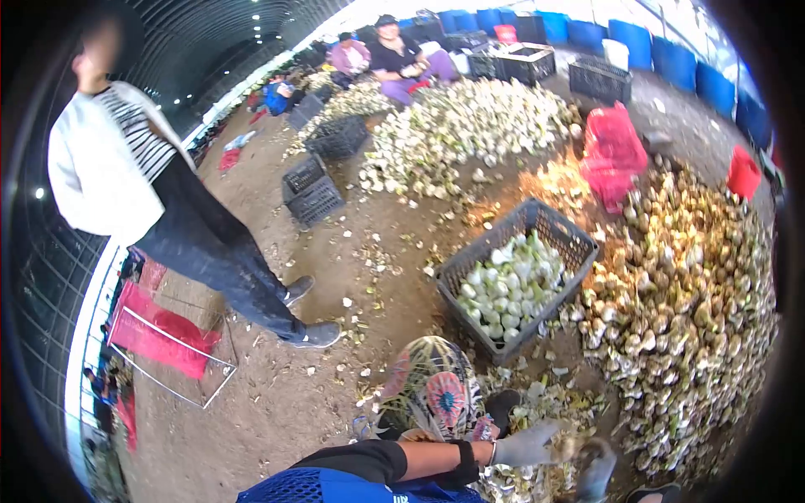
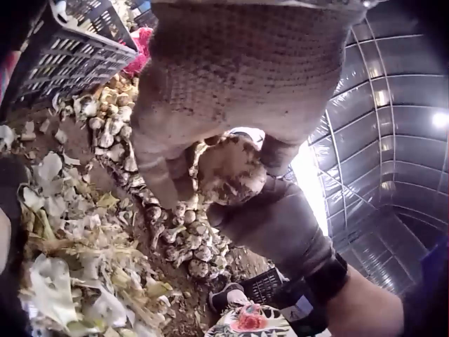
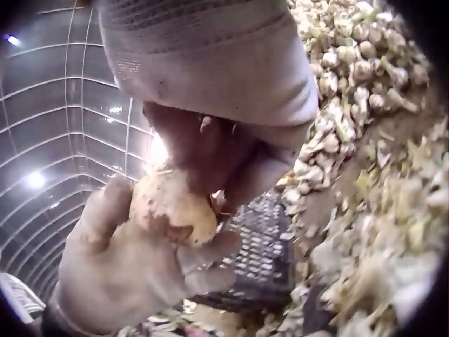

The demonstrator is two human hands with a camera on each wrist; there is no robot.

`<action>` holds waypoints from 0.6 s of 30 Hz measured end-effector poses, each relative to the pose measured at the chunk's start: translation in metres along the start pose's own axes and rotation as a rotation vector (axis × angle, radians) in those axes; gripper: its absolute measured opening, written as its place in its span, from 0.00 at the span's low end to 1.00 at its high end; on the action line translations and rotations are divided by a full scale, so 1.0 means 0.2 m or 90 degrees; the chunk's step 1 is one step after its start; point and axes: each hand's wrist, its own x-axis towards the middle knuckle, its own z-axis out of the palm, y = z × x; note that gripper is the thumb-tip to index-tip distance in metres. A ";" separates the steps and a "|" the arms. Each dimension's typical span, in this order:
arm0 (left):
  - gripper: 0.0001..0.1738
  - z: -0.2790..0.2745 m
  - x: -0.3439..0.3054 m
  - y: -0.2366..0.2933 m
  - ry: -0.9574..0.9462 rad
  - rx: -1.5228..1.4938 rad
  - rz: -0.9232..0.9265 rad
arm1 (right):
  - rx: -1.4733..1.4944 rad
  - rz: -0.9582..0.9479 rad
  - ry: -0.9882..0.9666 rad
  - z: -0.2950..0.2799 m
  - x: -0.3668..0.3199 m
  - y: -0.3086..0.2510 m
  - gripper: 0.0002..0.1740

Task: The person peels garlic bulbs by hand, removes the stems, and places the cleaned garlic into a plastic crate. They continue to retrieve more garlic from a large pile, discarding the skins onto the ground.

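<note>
Between my two gloved hands is a round, dirt-marked garlic bulb [image 2: 228,172], with pale and brown outer skin in the right wrist view. My left hand [image 1: 524,446] grips it, fingers on one side and thumb on the other. Opposite, my right hand [image 1: 595,471] has its fingers curled onto the same bulb, partly in shadow in the right wrist view. In the head view the bulb is blurred between the hands. Peeled skins and leaves [image 2: 91,267] lie on the ground beneath.
A black crate [image 1: 453,298] of cleaned white bulbs [image 1: 511,289] stands ahead. To its right spreads a large heap of unpeeled bulbs [image 1: 688,335], near a red mesh sack [image 1: 612,155]. A person [image 1: 126,168] stands at left; others sit behind by a white bulb heap [image 1: 470,126].
</note>
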 end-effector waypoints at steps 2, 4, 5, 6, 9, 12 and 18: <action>0.39 -0.07 -0.07 0.10 -0.077 -0.022 0.084 | -0.020 -0.152 -0.019 0.16 -0.15 -0.11 0.17; 0.37 -0.10 -0.14 0.15 -0.056 -0.081 0.067 | 0.134 0.031 0.066 0.32 -0.25 -0.31 0.21; 0.37 -0.13 -0.17 0.18 -0.075 -0.116 0.049 | -0.009 -0.012 0.076 0.38 -0.30 -0.38 0.20; 0.37 -0.13 -0.20 0.20 -0.063 -0.105 0.063 | -0.151 -0.052 0.092 0.41 -0.33 -0.42 0.20; 0.35 -0.12 -0.32 0.26 0.085 0.055 0.111 | -0.210 -0.163 0.051 0.36 -0.28 -0.09 0.14; 0.35 -0.14 -0.40 0.31 0.079 0.027 0.166 | -0.258 -0.384 0.108 0.39 -0.33 -0.12 0.10; 0.31 -0.07 -0.43 0.29 0.078 -0.011 0.187 | -0.356 -0.394 0.161 0.38 -0.50 -0.21 0.14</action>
